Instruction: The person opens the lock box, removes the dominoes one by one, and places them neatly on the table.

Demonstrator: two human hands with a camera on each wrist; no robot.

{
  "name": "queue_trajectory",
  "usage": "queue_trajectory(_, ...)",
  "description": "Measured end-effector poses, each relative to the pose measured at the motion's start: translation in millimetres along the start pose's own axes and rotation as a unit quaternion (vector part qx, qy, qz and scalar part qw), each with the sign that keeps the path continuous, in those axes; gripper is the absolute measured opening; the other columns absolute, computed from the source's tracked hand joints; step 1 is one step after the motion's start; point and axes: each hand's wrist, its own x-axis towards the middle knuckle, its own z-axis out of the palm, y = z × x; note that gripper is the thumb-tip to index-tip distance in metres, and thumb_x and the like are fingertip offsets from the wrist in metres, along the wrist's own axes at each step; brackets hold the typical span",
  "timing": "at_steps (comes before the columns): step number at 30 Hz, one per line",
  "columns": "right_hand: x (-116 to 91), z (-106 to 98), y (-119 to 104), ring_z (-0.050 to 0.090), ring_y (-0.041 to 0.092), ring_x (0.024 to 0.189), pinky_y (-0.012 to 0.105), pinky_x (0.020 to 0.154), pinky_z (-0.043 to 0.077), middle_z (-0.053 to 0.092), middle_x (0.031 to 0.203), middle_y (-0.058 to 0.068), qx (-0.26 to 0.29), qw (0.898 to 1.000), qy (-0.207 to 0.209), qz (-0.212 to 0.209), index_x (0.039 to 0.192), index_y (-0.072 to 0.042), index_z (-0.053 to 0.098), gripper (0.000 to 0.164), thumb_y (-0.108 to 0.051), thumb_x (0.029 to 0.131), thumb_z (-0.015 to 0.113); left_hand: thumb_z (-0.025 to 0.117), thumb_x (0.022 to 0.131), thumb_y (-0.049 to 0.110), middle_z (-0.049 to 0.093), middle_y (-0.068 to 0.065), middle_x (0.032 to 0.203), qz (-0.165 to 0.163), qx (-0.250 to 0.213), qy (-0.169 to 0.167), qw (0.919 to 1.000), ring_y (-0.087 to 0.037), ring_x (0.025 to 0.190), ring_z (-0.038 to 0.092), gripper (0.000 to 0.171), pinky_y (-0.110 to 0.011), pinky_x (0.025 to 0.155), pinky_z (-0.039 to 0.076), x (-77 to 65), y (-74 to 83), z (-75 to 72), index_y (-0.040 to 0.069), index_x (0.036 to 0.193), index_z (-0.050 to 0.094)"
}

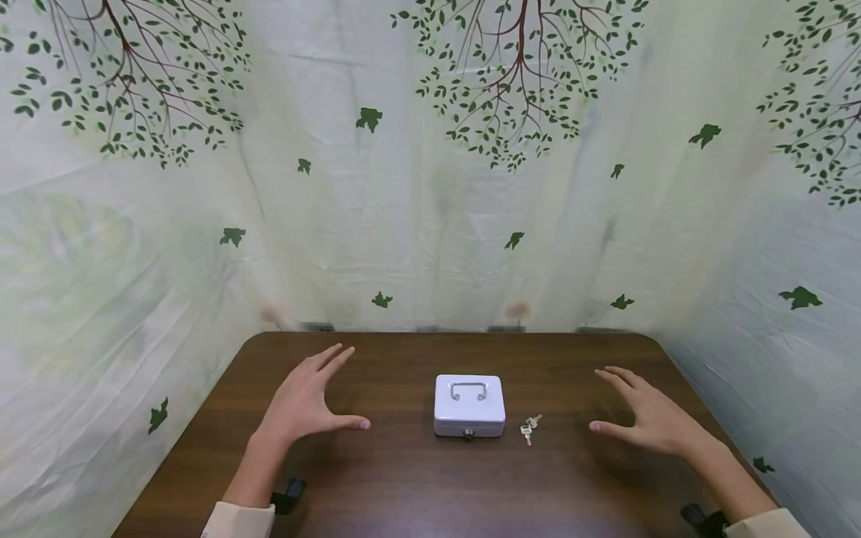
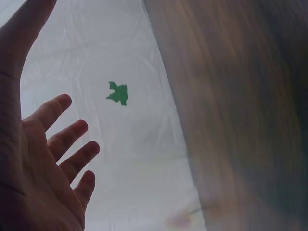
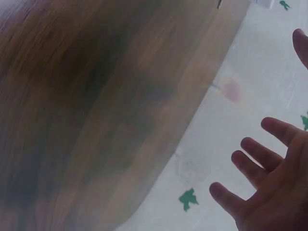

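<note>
A small white cash box [image 1: 468, 407] sits upright on the brown table, its lid down, with a folded metal handle on top and a round lock on the front. Just right of it lie small silver keys [image 1: 530, 428]. My left hand [image 1: 306, 400] hovers left of the box, fingers spread and thumb apart, holding nothing. Over on the right, my right hand [image 1: 649, 418] is also spread, apart from the keys. In the left wrist view the left hand [image 2: 48, 168] shows extended fingers and an unfilled palm; the right hand [image 3: 274, 178] looks similar in its own view.
The wooden table [image 1: 397, 478] has rounded far corners. Behind and beside it hangs a pale curtain [image 1: 444, 261] printed with branches and green leaves. Dark straps [image 1: 289, 496] sit at the wrists below light sleeves [image 1: 238, 521].
</note>
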Motion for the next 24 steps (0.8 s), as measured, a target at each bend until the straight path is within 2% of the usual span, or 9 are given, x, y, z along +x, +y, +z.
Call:
queue_trajectory(7, 9, 15, -9, 0.052, 0.046, 0.135, 0.067, 0.095, 0.053, 0.045, 0.154, 0.019, 0.018, 1.0, -0.011, 0.011, 0.154, -0.015, 0.045, 0.085, -0.065, 0.09, 0.069, 0.07, 0.055, 0.096, 0.038, -0.007, 0.165, 0.0, -0.024, 0.0, 0.9997, -0.04, 0.146, 0.043, 0.13, -0.067, 0.11, 0.045, 5.4, 12.8, 12.4, 0.03, 0.162, 0.034)
queue_trajectory(13, 19, 25, -17, 0.052, 0.044, 0.136, 0.067, 0.099, 0.051, 0.048, 0.152, 0.019, 0.042, 0.999, -0.009, 0.021, 0.153, -0.014, 0.047, 0.079, -0.061, 0.093, 0.068, 0.072, 0.055, 0.094, 0.039, -0.005, 0.165, 0.008, -0.042, 0.001, 0.9991, -0.037, 0.147, 0.043, 0.129, -0.065, 0.112, 0.045, 14.0, 21.8, 21.5, 0.031, 0.161, 0.036)
queue_trajectory(24, 36, 44, -35, 0.058, 0.037, 0.13, 0.061, 0.099, 0.054, 0.057, 0.142, 0.011, 0.054, 0.999, -0.005, -0.005, 0.147, -0.018, 0.054, 0.065, -0.056, 0.096, 0.067, 0.075, 0.057, 0.091, 0.04, -0.003, 0.164, 0.023, -0.073, -0.016, 0.9969, -0.033, 0.148, 0.043, 0.126, -0.062, 0.114, 0.044, 29.9, 38.2, 45.9, 0.029, 0.16, 0.038)
